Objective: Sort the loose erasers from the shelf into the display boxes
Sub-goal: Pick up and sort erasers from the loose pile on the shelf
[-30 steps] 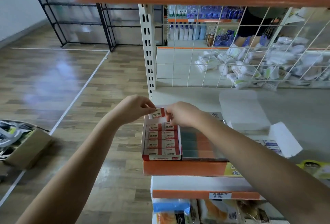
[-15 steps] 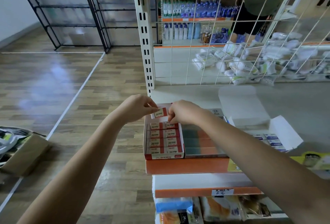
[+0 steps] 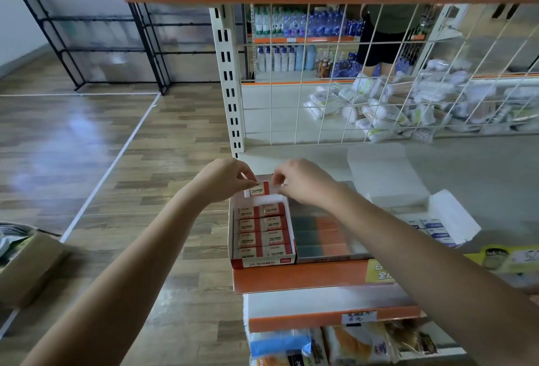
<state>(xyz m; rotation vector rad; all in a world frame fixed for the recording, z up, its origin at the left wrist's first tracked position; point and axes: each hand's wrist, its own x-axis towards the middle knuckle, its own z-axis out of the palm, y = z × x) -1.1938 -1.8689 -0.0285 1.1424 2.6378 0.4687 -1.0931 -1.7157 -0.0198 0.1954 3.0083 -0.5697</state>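
Together, left hand (image 3: 226,180) and right hand (image 3: 302,182) pinch one eraser (image 3: 260,189) between them.

red-white 2B eraser (image 3: 259,189) upright above red display box (image 3: 264,262) of erasers

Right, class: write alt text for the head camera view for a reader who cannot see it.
Both hands, left and right, pinch one 2B eraser above the back of a red display box filled with matching erasers, on an orange-edged shop shelf.
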